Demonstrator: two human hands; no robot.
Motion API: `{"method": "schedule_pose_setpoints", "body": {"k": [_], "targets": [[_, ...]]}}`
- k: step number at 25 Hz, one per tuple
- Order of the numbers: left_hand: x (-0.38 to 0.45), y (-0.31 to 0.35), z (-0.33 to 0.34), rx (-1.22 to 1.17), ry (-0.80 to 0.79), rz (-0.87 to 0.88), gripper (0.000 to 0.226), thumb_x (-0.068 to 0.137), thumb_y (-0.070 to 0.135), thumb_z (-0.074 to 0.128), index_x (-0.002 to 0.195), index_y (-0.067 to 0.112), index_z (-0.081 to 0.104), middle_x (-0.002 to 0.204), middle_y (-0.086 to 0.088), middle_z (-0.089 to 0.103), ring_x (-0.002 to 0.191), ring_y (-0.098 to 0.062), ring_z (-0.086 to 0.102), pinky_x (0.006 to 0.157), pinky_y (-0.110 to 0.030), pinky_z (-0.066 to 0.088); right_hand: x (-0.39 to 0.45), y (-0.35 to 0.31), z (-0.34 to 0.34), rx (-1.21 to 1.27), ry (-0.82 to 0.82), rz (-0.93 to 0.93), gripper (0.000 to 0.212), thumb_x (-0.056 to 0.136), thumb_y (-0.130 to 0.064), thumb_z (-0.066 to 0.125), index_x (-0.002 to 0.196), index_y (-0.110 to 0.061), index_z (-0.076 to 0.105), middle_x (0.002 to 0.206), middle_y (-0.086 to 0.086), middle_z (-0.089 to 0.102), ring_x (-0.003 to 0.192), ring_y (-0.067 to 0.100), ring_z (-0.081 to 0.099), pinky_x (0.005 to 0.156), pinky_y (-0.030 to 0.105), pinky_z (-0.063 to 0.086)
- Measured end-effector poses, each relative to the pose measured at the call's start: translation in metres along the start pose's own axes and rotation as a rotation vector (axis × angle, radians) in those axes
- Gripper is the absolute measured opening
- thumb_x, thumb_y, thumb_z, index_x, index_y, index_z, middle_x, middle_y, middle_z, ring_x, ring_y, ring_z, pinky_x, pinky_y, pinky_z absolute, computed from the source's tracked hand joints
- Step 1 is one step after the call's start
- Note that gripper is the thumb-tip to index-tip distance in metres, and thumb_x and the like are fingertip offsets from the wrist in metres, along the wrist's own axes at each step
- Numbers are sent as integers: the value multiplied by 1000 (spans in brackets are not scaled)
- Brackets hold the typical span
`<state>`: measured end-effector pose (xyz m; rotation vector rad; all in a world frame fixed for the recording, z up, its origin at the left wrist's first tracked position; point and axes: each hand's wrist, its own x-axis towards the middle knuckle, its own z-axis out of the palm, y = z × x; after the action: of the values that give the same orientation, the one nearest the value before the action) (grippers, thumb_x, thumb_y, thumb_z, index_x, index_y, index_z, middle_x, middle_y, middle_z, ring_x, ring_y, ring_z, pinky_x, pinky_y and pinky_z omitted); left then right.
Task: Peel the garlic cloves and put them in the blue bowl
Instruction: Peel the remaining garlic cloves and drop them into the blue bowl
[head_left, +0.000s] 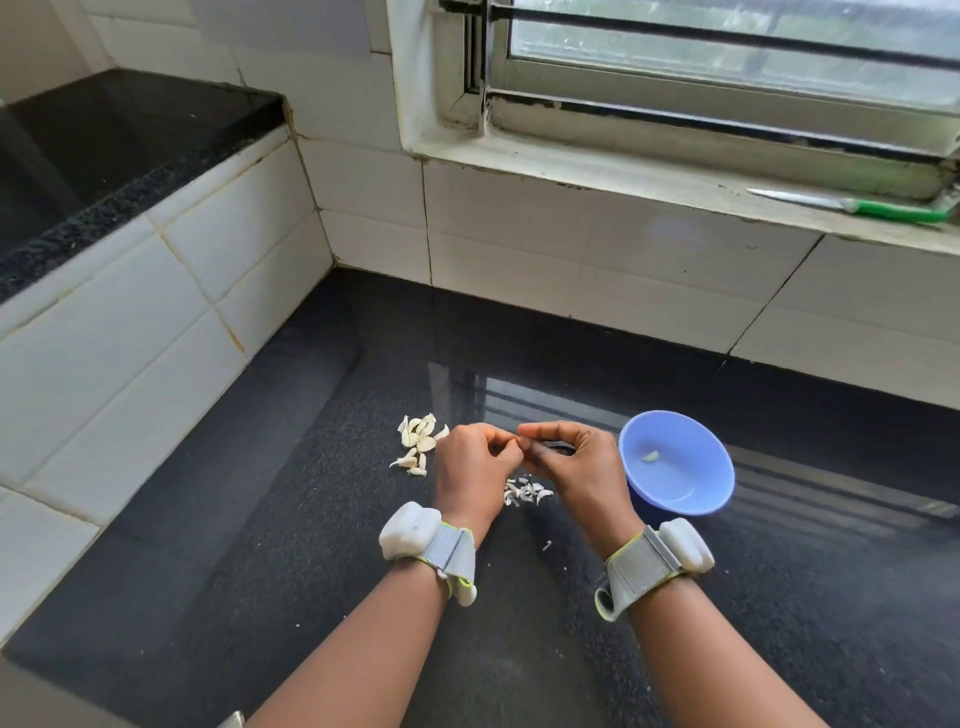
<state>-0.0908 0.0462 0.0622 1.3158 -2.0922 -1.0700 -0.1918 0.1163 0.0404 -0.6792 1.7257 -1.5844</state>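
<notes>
cloves left of hands; bowl right | peels between

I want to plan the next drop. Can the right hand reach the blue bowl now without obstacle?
Probably yes. The blue bowl sits right beside the right hand, with nothing between them, though both hands are busy pinching something small.

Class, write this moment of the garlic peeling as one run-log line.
left hand and right hand: pinching something small together | unpeeled cloves: left | blue bowl: one peeled clove
</notes>
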Motion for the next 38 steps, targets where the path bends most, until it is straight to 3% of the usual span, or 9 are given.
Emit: {"method": "schedule_pose_setpoints", "body": {"k": [5, 12, 23, 28, 33, 36, 38], "targets": [[8, -4, 4, 14, 13, -49, 8, 77, 23, 69, 72, 19, 74, 71, 2, 71, 69, -16, 64, 63, -30, 52, 10, 3, -3, 11, -59, 43, 12, 82, -4, 74, 91, -13, 76, 86, 6, 76, 84, 19, 73, 75, 29, 59], [13, -10, 5, -81, -18, -65, 9, 79, 25, 72, 76, 17, 74, 71, 4, 71, 68, -10, 64, 66, -28, 53, 16, 5, -10, 346, -156, 225, 15, 91, 2, 59, 100, -4, 69, 86, 8, 75, 82, 14, 71, 73, 22, 57], [11, -16, 7, -242, -52, -124, 7, 82, 14, 68, 80, 13, 74, 74, -1, 72, 67, -11, 62, 71, -32, 52, 11, 3, -10, 516, -113, 333, 19, 90, 7, 54, 102, -1, 66, 84, 9, 74, 79, 16, 72, 68, 21, 59], [8, -17, 6, -199, -48, -117, 9, 85, 17, 66, 83, 13, 73, 76, 0, 71, 71, -12, 63, 72, -29, 51, 7, 1, -11, 512, -109, 298, 18, 86, 4, 60, 101, -2, 67, 89, 10, 73, 83, 18, 71, 71, 23, 58], [2, -17, 8, -139, -42, -82, 28, 87, 42, 62, 81, 16, 69, 74, 3, 69, 73, -13, 63, 71, -29, 50, 1, 0, -13, 453, -80, 239, 21, 86, 2, 62, 105, -4, 68, 97, 14, 74, 89, 22, 71, 77, 27, 60], [3, -16, 5, -176, -21, -22, 6, 83, 23, 71, 87, 19, 71, 78, 7, 69, 72, -3, 62, 70, -21, 50, -2, 1, -10, 344, -35, 166, 18, 86, 1, 65, 102, -5, 70, 94, 15, 74, 90, 22, 71, 75, 26, 59], [4, -15, 2, -198, -54, 9, 12, 83, 19, 71, 95, 21, 73, 84, 7, 72, 75, -1, 64, 74, -19, 52, -2, 2, -7, 286, -13, 110, 17, 85, 1, 68, 99, -8, 71, 90, 13, 74, 86, 20, 71, 72, 24, 57]]}}
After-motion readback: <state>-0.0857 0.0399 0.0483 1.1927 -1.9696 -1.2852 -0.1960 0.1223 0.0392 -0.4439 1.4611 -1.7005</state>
